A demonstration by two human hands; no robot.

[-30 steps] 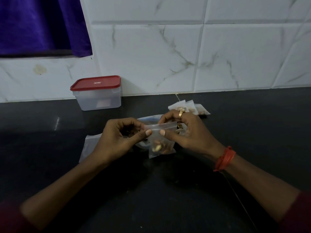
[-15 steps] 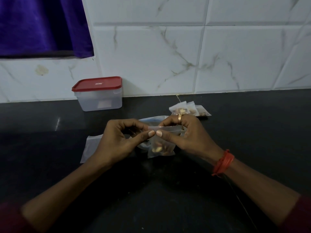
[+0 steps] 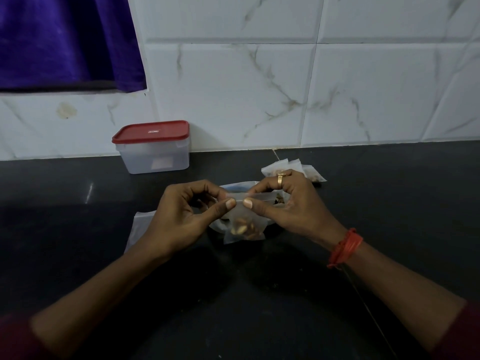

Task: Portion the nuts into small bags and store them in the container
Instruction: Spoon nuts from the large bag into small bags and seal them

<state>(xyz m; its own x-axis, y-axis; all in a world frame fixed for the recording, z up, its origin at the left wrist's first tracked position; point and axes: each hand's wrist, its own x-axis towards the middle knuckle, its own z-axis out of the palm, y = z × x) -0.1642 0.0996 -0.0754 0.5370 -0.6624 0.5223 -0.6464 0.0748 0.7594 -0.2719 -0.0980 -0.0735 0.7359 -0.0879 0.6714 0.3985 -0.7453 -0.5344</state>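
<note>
A small clear bag (image 3: pixel 244 227) with several nuts at its bottom hangs over the dark counter. My left hand (image 3: pixel 181 216) and my right hand (image 3: pixel 291 203) both pinch its top strip, thumbs almost touching at the middle. Behind the bag lies a larger plastic bag of nuts (image 3: pixel 233 187), mostly hidden by my hands. Filled small bags (image 3: pixel 309 170) lie in a little pile behind my right hand. The clear container with a red lid (image 3: pixel 153 148) stands shut at the back left against the wall.
A flat empty plastic bag (image 3: pixel 139 224) lies under my left wrist. The black counter (image 3: pixel 389 193) runs to a white marble-tile wall (image 3: pixel 259 87). A purple cloth (image 3: pixel 65 40) hangs at the top left.
My thumbs have slid closer together along the bag's top strip, and my right hand has shifted slightly left. The bag stays in the same place.
</note>
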